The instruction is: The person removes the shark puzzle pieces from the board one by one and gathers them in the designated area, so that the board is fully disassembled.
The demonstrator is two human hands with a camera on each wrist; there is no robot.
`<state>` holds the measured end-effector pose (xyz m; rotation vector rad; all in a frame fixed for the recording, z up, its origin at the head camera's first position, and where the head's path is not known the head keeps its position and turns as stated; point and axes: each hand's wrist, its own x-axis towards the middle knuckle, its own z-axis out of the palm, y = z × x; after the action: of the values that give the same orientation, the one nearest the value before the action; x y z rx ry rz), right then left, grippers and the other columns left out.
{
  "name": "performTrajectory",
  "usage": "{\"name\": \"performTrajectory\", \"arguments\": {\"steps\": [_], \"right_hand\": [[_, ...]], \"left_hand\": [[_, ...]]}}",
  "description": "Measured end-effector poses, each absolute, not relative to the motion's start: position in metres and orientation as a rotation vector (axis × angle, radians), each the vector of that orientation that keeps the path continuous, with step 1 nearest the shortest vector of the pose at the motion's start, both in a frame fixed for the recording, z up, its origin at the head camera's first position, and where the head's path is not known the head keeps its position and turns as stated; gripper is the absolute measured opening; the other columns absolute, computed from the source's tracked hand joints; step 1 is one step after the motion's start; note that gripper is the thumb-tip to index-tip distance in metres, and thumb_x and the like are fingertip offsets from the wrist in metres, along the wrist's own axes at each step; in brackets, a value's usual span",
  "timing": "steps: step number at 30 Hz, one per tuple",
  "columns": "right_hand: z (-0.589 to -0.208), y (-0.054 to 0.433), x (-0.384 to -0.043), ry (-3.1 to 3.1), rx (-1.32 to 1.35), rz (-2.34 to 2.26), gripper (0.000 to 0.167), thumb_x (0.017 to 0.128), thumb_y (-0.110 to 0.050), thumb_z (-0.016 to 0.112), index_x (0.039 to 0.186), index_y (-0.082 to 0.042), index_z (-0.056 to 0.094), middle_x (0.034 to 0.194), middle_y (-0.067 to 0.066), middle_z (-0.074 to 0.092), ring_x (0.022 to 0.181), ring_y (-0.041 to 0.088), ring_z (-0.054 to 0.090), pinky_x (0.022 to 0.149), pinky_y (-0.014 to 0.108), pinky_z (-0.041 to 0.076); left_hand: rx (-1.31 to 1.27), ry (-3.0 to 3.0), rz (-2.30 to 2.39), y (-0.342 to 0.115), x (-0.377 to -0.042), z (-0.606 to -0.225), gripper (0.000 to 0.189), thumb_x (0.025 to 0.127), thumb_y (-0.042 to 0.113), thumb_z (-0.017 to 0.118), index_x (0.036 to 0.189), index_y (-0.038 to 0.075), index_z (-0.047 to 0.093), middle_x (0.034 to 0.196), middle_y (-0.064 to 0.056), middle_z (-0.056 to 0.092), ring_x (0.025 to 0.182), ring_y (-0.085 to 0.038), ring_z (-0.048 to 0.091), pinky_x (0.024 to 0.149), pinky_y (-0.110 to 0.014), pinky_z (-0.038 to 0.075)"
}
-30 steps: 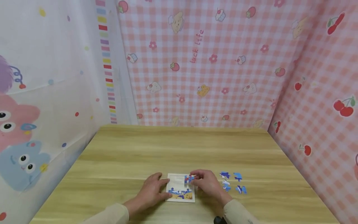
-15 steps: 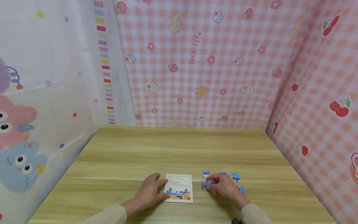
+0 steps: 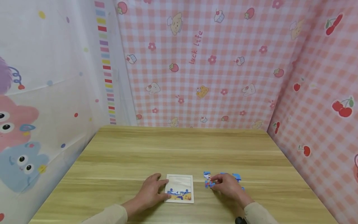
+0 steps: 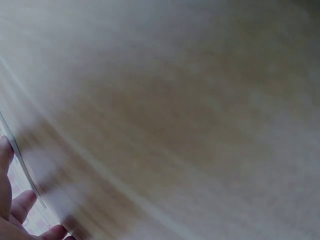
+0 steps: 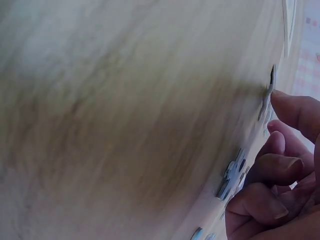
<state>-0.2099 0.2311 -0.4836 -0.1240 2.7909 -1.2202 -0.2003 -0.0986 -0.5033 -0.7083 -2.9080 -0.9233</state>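
Note:
On the table lies a square white puzzle tray (image 3: 192, 186), with joined blue and yellow puzzle pieces (image 3: 180, 196) along its near side and pale bare base above them. My left hand (image 3: 151, 191) rests at the tray's left edge, fingers spread and thumb on the rim. To the right of the tray, my right hand (image 3: 227, 187) pinches a red and blue puzzle piece (image 3: 208, 184) at its right side, low at the tabletop. Just beyond that piece lies a blue and white puzzle piece (image 3: 206, 174). In the right wrist view the thumb touches the held piece (image 5: 270, 95) edge-on.
Several loose blue pieces (image 3: 237, 176) lie behind and beyond my right hand, partly hidden by it. The wooden table (image 3: 179, 149) meets a pink checked curtain (image 3: 179, 77) at the back. A black object (image 3: 240, 220) shows beneath the right wrist.
My right hand has carried the red and blue piece from over the tray to the table on the right, then shifted slightly further right. My left hand has stayed at the tray.

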Motion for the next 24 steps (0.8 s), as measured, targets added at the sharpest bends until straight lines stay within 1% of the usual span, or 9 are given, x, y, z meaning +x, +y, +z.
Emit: {"name": "performTrajectory", "arguments": {"steps": [3, 5, 10, 13, 16, 20, 24], "right_hand": [[-0.482, 0.228, -0.211, 2.797, -0.1, -1.228, 0.029, 0.08, -0.007, 0.076, 0.109, -0.008, 0.074, 0.081, -0.001, 0.06, 0.069, 0.015, 0.051, 0.058, 0.028, 0.042], [-0.48, 0.223, -0.21, 2.776, -0.116, -1.26, 0.03, 0.082, -0.008, 0.074, 0.112, -0.006, 0.072, 0.08, 0.0, 0.06, 0.067, 0.015, 0.051, 0.057, 0.029, 0.043], [-0.479, 0.201, -0.206, 2.627, -0.214, -1.375, 0.032, 0.085, -0.007, 0.072, 0.116, 0.001, 0.069, 0.081, 0.003, 0.062, 0.062, 0.016, 0.056, 0.054, 0.029, 0.047], [-0.48, 0.185, -0.203, 2.546, -0.265, -1.403, 0.031, 0.086, -0.007, 0.072, 0.116, 0.001, 0.069, 0.083, 0.003, 0.062, 0.061, 0.016, 0.056, 0.056, 0.029, 0.048], [-0.484, 0.173, -0.201, 2.514, -0.321, -1.401, 0.03, 0.085, -0.009, 0.073, 0.114, -0.001, 0.07, 0.083, 0.002, 0.061, 0.064, 0.014, 0.055, 0.057, 0.027, 0.047], [-0.491, 0.163, -0.197, 2.477, -0.392, -1.406, 0.033, 0.083, -0.009, 0.076, 0.113, 0.001, 0.069, 0.078, 0.0, 0.06, 0.062, 0.012, 0.052, 0.053, 0.022, 0.043], [-0.495, 0.16, -0.194, 2.476, -0.431, -1.386, 0.035, 0.08, -0.009, 0.079, 0.112, 0.0, 0.069, 0.074, -0.001, 0.057, 0.06, 0.011, 0.049, 0.05, 0.02, 0.039]], "left_hand": [[-0.69, -2.915, -0.918, -0.098, -0.2, -0.504, 0.062, 0.081, 0.038, 0.08, 0.129, 0.003, 0.063, 0.143, -0.032, 0.043, 0.133, -0.05, 0.037, 0.11, -0.064, 0.025], [-0.678, -2.92, -0.912, -0.098, -0.201, -0.504, 0.061, 0.081, 0.038, 0.08, 0.129, 0.004, 0.063, 0.143, -0.032, 0.043, 0.133, -0.05, 0.037, 0.11, -0.064, 0.025], [-0.655, -2.931, -0.886, -0.097, -0.201, -0.504, 0.061, 0.078, 0.038, 0.082, 0.126, 0.005, 0.064, 0.14, -0.031, 0.045, 0.132, -0.05, 0.039, 0.11, -0.064, 0.026], [-0.658, -2.908, -0.86, -0.095, -0.201, -0.503, 0.058, 0.078, 0.037, 0.081, 0.124, 0.005, 0.065, 0.138, -0.031, 0.048, 0.131, -0.049, 0.04, 0.109, -0.063, 0.027], [-0.722, -2.853, -0.853, -0.092, -0.2, -0.502, 0.051, 0.08, 0.034, 0.081, 0.121, 0.006, 0.067, 0.135, -0.03, 0.05, 0.129, -0.048, 0.042, 0.108, -0.063, 0.029], [-0.859, -2.779, -0.852, -0.087, -0.198, -0.5, 0.042, 0.082, 0.031, 0.08, 0.117, 0.01, 0.071, 0.132, -0.029, 0.054, 0.126, -0.045, 0.046, 0.105, -0.062, 0.033], [-0.945, -2.749, -0.818, -0.083, -0.197, -0.5, 0.035, 0.082, 0.029, 0.079, 0.113, 0.013, 0.074, 0.13, -0.026, 0.056, 0.123, -0.041, 0.049, 0.104, -0.059, 0.036]]}}
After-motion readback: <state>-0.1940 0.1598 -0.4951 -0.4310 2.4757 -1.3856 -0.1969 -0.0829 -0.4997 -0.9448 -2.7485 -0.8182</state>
